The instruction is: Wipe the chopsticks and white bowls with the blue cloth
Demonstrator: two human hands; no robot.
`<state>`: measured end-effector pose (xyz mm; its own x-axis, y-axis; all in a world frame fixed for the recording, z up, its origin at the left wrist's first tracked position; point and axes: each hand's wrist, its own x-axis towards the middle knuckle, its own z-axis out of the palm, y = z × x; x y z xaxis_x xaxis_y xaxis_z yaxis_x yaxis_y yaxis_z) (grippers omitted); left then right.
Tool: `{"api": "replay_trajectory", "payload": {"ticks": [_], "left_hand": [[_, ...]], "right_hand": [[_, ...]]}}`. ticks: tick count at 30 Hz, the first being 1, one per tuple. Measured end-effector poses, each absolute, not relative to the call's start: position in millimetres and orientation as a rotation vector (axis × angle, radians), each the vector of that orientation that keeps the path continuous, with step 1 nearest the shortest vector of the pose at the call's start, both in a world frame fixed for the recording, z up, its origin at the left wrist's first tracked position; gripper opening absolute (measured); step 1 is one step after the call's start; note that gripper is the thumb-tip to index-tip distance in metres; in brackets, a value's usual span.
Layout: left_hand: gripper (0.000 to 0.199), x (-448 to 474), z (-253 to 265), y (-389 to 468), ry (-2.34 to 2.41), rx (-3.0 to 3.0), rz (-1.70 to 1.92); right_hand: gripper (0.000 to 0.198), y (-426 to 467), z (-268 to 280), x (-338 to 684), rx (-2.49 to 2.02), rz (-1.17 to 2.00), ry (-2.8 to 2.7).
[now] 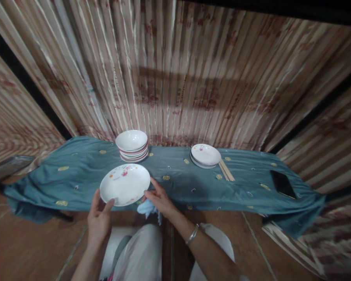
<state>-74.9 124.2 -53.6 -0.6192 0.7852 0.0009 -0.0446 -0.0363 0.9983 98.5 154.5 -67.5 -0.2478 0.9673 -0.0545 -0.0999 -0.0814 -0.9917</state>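
Observation:
A white plate with pink and orange flowers is held up, tilted, over the front edge of the table. My left hand grips its lower left rim, thumb on top and fingers curled round the edge. On the right rim, my right hand pinches with the thumb over the face; its other fingers are partly hidden. A light blue cloth hangs below the plate, bunched at my right hand. Behind the plate stands a stack of white bowls with red bands.
More flowered plates lie stacked right of centre, with wooden chopsticks beside them. A dark phone lies near the right end. A teal cloth covers the narrow table. Striped curtains hang close behind, between black poles.

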Motion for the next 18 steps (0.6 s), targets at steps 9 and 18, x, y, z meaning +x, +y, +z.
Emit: {"api": "replay_trajectory", "payload": {"ticks": [9,18], "left_hand": [[0.088,-6.5,-23.4,117.1,1.288,0.666,1.638],[0.092,61.8,-47.3,155.0,1.008,0.655,1.342]], "right_hand": [[0.078,134.9,-44.6,162.1,-0.945,1.509,-1.016],[0.068,157.5,-66.4,279.6,-1.563,0.689,-1.095]]}}
